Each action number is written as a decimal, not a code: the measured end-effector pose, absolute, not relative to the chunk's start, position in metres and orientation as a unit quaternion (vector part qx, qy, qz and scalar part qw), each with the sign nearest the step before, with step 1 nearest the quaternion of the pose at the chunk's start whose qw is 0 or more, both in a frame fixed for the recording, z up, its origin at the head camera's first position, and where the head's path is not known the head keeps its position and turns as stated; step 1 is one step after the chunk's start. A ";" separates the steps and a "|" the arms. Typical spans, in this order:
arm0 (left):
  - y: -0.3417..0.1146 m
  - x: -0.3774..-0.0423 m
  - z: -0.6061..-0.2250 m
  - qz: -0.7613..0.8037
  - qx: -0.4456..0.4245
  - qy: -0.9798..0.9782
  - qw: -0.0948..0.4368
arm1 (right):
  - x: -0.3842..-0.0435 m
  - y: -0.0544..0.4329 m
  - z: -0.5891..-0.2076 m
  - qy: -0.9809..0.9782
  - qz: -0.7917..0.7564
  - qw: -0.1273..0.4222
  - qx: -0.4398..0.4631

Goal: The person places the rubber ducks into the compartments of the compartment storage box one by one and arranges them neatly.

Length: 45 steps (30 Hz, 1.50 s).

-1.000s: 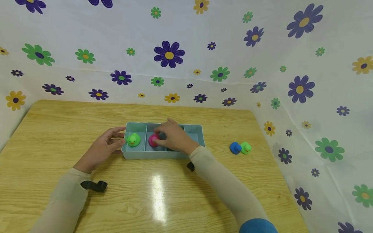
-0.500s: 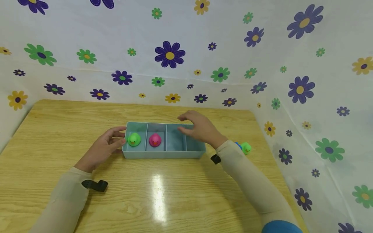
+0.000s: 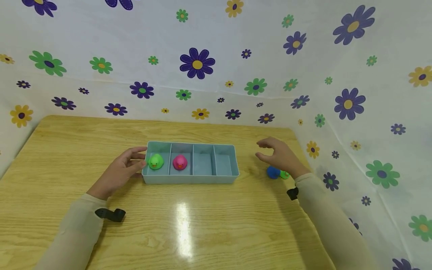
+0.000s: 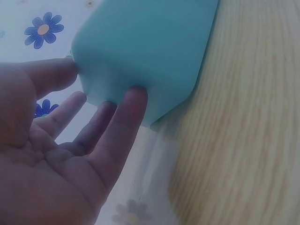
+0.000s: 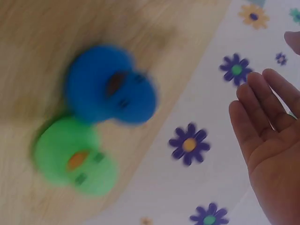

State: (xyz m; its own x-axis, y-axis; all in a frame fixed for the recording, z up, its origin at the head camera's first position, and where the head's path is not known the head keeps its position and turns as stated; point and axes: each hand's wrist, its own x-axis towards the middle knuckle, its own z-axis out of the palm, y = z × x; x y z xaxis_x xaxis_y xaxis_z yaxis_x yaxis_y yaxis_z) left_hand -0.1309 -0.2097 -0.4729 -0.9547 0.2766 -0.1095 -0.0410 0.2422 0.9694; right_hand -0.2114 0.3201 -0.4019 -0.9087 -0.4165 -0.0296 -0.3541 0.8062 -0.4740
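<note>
A pale blue divided box (image 3: 189, 179) lies across the middle of the table. Its leftmost compartment has a green rubber duck (image 3: 156, 161), and a pink rubber duck (image 3: 180, 162) sits in the one beside it. My left hand (image 3: 119, 168) touches the box's left end with fingertips, its fingers fairly straight in the left wrist view. To the right, my right hand (image 3: 280, 155) hovers with nothing in it, fingers extended, just above a blue rubber duck (image 5: 108, 84) and a second green duck (image 5: 75, 154). Those two ducks are side by side on the table; the hand partly covers the green one.
The wooden table (image 3: 141, 225) runs back to a white cloth (image 3: 162, 45) with printed flowers, which also hangs along the right side. Each sleeve carries a black wrist strap, such as the left strap (image 3: 110, 214).
My right hand has let go of the pink duck, leaving it in the second compartment, and moved right over the box to above the blue and green ducks. My left hand stays put.
</note>
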 end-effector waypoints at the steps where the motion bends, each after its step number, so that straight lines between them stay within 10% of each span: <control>1: -0.210 -0.131 -0.473 0.610 0.075 0.778 0.129 | -0.211 0.328 -0.403 0.950 -0.231 0.074 -0.195; 17: -0.210 -0.132 -0.473 0.617 0.071 0.772 0.135 | -0.180 0.399 -0.413 0.947 -0.205 0.145 -0.199; 45: -0.211 -0.132 -0.474 0.624 0.077 0.767 0.130 | -0.173 0.397 -0.434 0.953 -0.199 0.111 -0.199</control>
